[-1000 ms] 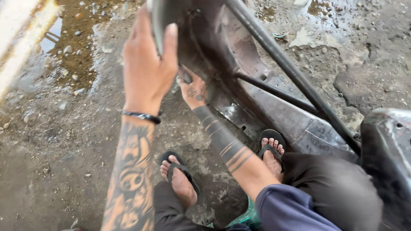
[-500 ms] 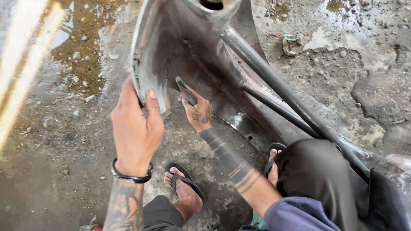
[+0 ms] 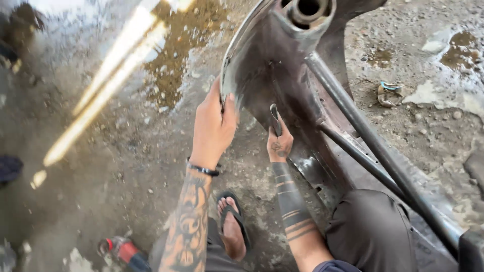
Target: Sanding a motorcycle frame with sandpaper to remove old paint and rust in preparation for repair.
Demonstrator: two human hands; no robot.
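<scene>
While the black flip-flop sandal [image 3: 236,227] on the bare foot sits closest to us on the wet, gritty concrete floor [image 3: 101,166], with a red-and-black tool [image 3: 123,252] lying just to its left, both tattooed arms reach up and away. Left hand [image 3: 212,126], black wristband [image 3: 203,169] below it, is clamped round the rim of the big dark curved sheet-metal body panel [image 3: 275,75], thumb over the edge. Right hand [image 3: 280,143] is closed round a slim dark metal tool [image 3: 275,119], pressing it against the panel's inner face. Past that, two dark steel tubes [image 3: 363,136] run diagonally, a round opening [image 3: 308,7] tops the panel, and brown puddles [image 3: 176,60] lie beyond.
</scene>
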